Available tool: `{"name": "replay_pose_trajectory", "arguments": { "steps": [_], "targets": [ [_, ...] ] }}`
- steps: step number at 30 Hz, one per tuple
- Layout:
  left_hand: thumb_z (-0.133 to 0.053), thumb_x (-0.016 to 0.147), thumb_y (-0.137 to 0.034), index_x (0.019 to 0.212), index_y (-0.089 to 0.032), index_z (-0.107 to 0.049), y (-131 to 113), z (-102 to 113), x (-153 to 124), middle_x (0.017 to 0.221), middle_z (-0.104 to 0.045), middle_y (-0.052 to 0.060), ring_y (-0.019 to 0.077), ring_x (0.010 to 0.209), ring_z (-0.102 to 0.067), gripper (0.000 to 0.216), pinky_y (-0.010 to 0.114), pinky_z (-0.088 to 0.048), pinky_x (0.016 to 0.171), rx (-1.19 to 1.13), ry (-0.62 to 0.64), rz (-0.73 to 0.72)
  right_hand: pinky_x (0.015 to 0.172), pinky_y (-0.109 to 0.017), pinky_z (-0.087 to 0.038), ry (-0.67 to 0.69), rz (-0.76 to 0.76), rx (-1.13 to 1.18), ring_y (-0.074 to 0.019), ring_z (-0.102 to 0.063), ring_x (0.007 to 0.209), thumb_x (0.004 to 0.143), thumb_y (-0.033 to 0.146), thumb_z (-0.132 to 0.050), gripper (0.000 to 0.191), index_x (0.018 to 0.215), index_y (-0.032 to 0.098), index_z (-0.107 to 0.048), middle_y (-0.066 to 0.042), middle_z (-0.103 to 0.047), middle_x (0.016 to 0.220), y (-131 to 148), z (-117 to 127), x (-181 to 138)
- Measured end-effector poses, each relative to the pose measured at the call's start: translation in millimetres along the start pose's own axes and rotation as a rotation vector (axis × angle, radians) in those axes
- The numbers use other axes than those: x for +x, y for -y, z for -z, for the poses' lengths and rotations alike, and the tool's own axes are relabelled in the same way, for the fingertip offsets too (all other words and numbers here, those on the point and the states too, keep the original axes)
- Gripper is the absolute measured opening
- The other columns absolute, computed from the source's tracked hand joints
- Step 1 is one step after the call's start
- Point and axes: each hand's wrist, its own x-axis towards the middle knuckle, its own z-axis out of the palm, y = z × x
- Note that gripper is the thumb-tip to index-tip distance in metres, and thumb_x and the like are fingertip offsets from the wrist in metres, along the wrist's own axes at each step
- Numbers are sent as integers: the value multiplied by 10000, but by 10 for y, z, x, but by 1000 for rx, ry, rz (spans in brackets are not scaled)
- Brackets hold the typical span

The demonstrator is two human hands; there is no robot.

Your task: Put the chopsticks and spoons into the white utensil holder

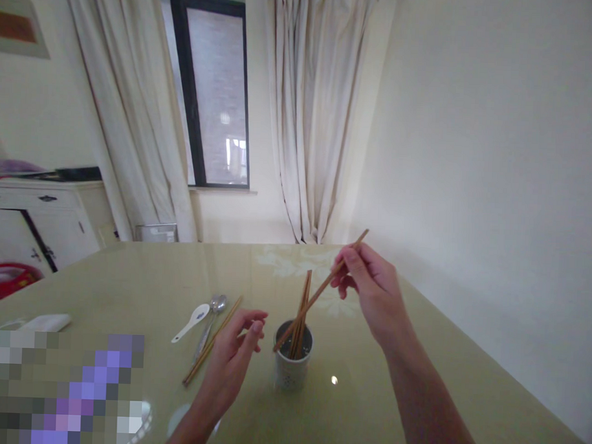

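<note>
Bare forearms [428, 398] come nearest the camera, reaching out over the table [129, 274], whose near edge is out of view. The right hand [369, 276] is raised near the table's far right corner, thumb and fingers pinched on the upper part of a wooden chopstick [323, 287]. That chopstick slants down to the left, its lower tip at the left side of the mouth of a pale cup [291, 376]; whether it touches the rim I cannot tell. The cup stands upright in the middle of what shows of the table, well apart from the far edge, with a small bundle of chopsticks [305, 297] leaning in it, too close together to count. Just left of the cup hangs the left hand [236, 343], half open with loosely curled fingers and nothing visible in its grasp. Beside it, on the side toward the table's left edge, more chopsticks [193, 371] lie close together on the tabletop, then a metal spoon [219, 303] and a white spoon [193, 322] with a blue mark. Near the table's left edge lies a white object [54, 321], partly covered by a pixelated patch. Past the far edge hang pale curtains [314, 119] either side of a dark-framed window [217, 96]
</note>
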Motion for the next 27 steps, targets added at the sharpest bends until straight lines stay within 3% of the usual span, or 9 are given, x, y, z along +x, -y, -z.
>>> {"name": "replay_pose_trajectory", "arguments": {
  "steps": [3,6,11,21,27],
  "targets": [
    [-698,944,-628,1389,-259,-677,121,-18,-29,1466,-682,141,319,1311,-666,578,475,-572,1089,82,185,67,525,-232,-538,-68,44,-143,-142,-664,612,1018,545,-672,367,900,198,-692,-11,-681,736,79,244,49],
    [-764,899,-617,1607,-285,-479,206,-70,-89,1656,-534,144,352,1476,-551,833,558,-420,1255,53,381,146,581,-272,-579,40,-26,-276,-164,-687,624,1022,576,-635,408,939,187,-727,-25,-702,724,10,318,79],
    [-820,861,-588,1701,-294,-305,235,-95,-118,1608,-582,142,352,1527,-499,1028,578,-309,1316,29,463,190,586,-290,-574,113,-97,-351,-173,-690,611,1010,595,-598,437,940,187,-737,-27,-709,720,-186,222,133],
    [-878,795,-592,1599,-261,-462,228,-139,-137,1535,-590,182,371,1420,-582,964,576,-404,1243,-2,414,183,631,-305,-594,105,-88,-415,-184,-712,643,1030,565,-566,440,820,199,-690,-45,-729,720,-185,199,134],
    [-928,747,-521,1611,-276,-459,187,-107,-118,1481,-605,160,349,1316,-623,1013,569,-455,1180,56,441,136,620,-281,-589,247,-192,-435,-183,-734,652,1002,398,-592,286,914,173,-745,-47,-755,733,-310,120,141]
  ]
}}
